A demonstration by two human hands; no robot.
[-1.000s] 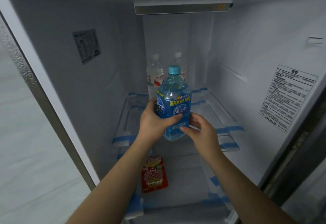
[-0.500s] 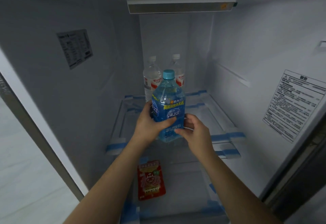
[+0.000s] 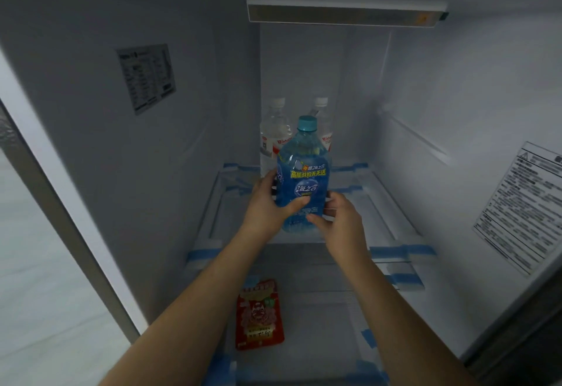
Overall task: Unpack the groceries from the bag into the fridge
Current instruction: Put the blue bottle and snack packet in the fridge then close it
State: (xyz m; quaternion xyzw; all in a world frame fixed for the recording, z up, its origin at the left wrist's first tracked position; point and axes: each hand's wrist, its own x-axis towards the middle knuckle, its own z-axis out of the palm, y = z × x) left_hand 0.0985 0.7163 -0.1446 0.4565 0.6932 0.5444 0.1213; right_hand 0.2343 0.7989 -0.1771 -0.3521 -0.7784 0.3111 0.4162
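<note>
while both hands clasp it, left hand (image 3: 267, 203) and right hand (image 3: 340, 218) hold the rounded, blue-capped plastic drink bottle (image 3: 302, 178) upright over the glass fridge shelf (image 3: 395, 203).

1. Both hands hold an upright blue bottle (image 3: 302, 181) with a teal cap inside the open fridge (image 3: 456, 87).
2. The left hand (image 3: 267, 203) wraps its left side; the right hand (image 3: 337, 215) supports its lower right.
3. Two clear bottles (image 3: 275, 130) stand behind it on the glass shelf (image 3: 374, 203).
4. A red packet (image 3: 258, 314) lies flat on the level below.
</note>
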